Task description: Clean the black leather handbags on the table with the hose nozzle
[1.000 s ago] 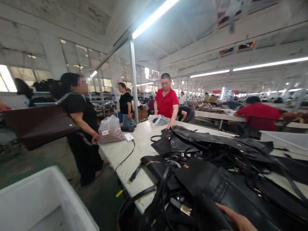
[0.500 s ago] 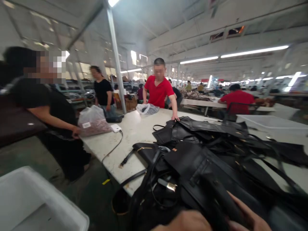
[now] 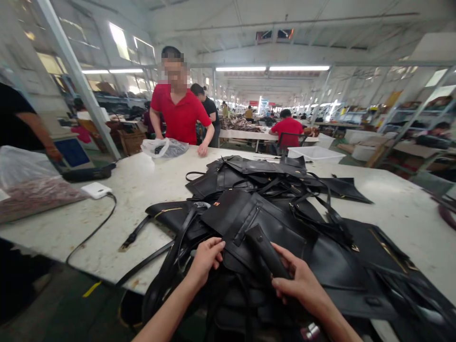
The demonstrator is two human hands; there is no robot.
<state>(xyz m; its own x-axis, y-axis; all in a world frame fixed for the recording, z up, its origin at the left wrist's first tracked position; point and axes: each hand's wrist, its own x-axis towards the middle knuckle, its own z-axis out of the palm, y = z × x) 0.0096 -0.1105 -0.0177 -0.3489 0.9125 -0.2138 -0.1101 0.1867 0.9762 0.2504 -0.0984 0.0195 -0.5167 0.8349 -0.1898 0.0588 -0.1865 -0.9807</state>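
Observation:
My right hand is wrapped around a long, folded black leather piece, like a bag strap or handle, held tilted over the pile. My left hand has its fingers curled together at the edge of a black leather bag panel with a small gold fitting. Whether the left fingertips pinch that edge is too dark to make out. Around both hands lies a heap of black leather bags with straps, buckles and gold zips. One bag with a gold zip sits left of my left hand.
The white table carries a clear plastic bag, a bag of brownish pieces and a white box with a cable. A person in a red shirt stands across it. A white crate is behind.
The view has swung right and the pile sits nearer the middle. Both hands have come up into full view, the leather piece now clear in my right hand. The red-shirted person's hand has left the pile.

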